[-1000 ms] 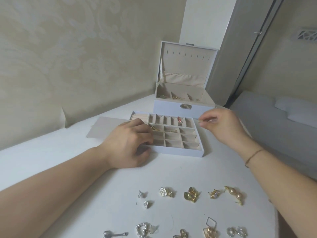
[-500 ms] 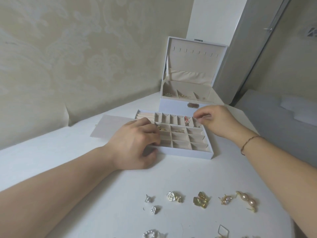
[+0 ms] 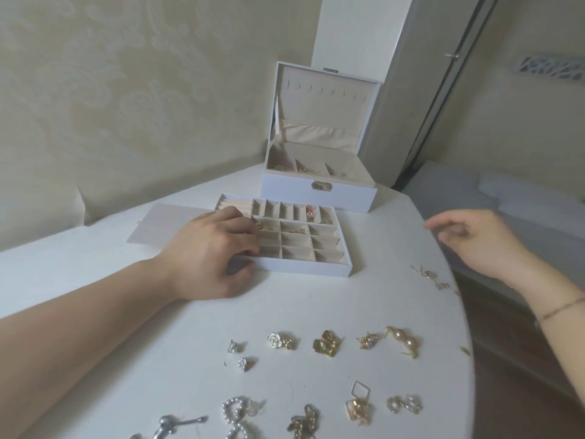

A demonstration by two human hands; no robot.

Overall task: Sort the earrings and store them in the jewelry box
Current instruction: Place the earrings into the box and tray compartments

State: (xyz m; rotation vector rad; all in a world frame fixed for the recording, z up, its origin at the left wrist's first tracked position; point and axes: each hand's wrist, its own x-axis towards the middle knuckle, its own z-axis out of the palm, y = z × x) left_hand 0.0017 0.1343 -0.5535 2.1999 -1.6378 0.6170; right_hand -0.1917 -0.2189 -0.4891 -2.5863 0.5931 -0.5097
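White jewelry box (image 3: 318, 194) (beige lining), damask wallpaper (image 3: 126, 90)

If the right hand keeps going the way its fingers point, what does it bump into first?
Probably the divided tray. The right hand hovers open, fingers pointing left toward the tray's right wall, with bare table between. Its height is unclear, so it might pass above.
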